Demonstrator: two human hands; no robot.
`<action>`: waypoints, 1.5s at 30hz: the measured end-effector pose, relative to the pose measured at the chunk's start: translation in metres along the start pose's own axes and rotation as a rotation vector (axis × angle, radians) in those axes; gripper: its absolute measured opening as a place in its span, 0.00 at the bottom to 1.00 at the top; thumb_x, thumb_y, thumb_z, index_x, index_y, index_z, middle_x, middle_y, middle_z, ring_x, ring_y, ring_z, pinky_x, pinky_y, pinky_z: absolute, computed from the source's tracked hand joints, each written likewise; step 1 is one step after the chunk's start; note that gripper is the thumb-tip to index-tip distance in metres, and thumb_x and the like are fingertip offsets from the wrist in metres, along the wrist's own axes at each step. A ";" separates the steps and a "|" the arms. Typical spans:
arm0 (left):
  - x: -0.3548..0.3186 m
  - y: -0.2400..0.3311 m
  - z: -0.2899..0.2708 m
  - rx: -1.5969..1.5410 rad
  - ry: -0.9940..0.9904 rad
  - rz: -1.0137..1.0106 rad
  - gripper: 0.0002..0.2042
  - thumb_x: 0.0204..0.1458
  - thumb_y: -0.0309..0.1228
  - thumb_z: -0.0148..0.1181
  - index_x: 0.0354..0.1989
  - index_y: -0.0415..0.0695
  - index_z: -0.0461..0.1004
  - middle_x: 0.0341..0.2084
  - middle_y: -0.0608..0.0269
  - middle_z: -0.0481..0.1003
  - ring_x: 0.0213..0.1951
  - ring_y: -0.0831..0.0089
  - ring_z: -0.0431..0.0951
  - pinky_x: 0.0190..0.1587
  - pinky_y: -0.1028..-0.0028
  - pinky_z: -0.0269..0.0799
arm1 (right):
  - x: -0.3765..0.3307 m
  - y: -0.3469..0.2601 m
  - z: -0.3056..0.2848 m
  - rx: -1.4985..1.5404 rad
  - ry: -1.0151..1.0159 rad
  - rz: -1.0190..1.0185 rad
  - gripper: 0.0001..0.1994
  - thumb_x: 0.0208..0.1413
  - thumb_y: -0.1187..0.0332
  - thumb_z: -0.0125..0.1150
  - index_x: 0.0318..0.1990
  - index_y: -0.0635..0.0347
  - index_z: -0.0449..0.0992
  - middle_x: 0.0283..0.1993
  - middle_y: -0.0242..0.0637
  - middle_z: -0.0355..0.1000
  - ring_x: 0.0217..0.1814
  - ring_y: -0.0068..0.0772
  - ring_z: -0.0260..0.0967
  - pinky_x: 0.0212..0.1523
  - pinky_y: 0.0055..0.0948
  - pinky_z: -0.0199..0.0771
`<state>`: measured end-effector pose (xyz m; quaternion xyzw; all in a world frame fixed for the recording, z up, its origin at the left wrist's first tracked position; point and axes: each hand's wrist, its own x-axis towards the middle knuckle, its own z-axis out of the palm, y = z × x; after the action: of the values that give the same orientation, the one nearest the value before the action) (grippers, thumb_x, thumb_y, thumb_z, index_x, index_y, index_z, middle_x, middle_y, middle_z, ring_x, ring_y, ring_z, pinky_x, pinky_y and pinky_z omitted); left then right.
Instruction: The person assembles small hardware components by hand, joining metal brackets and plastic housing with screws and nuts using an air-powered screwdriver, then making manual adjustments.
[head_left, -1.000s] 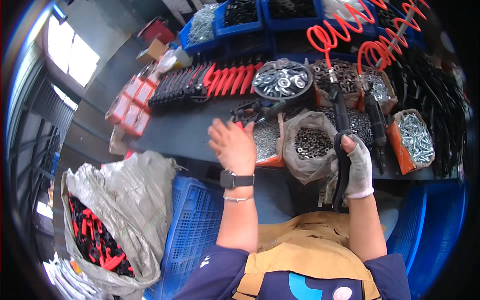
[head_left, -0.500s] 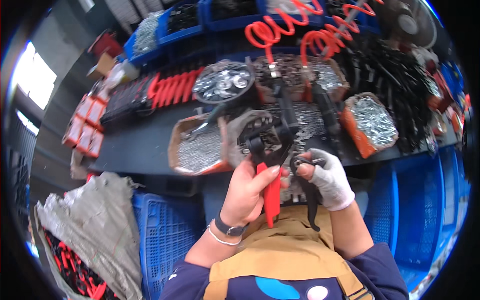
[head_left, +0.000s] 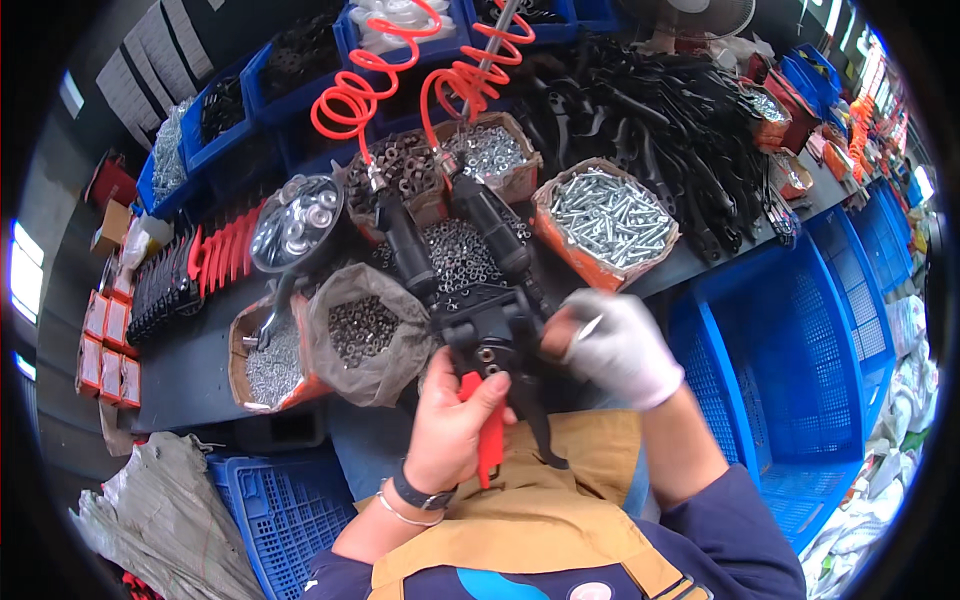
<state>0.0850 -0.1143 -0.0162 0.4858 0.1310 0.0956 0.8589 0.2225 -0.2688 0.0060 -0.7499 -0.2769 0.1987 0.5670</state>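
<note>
My left hand [head_left: 455,415] is closed around a plier-like hand tool [head_left: 490,355] with a red grip and a black, jaw-like head. A curved black handle [head_left: 535,425] hangs beside the red grip, against the head. Small metal rings show at its pivot. My right hand [head_left: 620,350], in a white glove with bare fingertips, is just right of the tool head and smeared by motion; whether anything is between its fingers is not clear. Two black air drivers [head_left: 405,240] on red coiled hoses [head_left: 355,95] lie directly beyond the tool.
Beyond my hands stand a box of screws [head_left: 610,220], a bag of nuts [head_left: 360,335], a box of small silver parts [head_left: 272,370] and a bowl of washers [head_left: 297,225]. Black curved handles [head_left: 640,130] are heaped at the far right. Blue crates [head_left: 790,370] flank me.
The curved black handle, held in my right hand before, now sits against the tool in my left. My right hand has come off it. The view has turned to the right.
</note>
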 end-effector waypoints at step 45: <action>0.007 -0.026 0.031 -0.281 -0.151 -0.208 0.18 0.56 0.30 0.59 0.53 0.44 0.62 0.41 0.66 0.73 0.36 0.78 0.76 0.34 0.76 0.77 | -0.039 0.015 -0.023 -0.358 0.087 -0.355 0.09 0.58 0.66 0.56 0.35 0.64 0.75 0.27 0.43 0.72 0.29 0.39 0.75 0.32 0.27 0.73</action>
<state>0.1023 -0.1503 -0.0244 0.3505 0.1010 -0.0134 0.9310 0.2094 -0.3141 -0.0027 -0.7858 -0.4104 0.0116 0.4626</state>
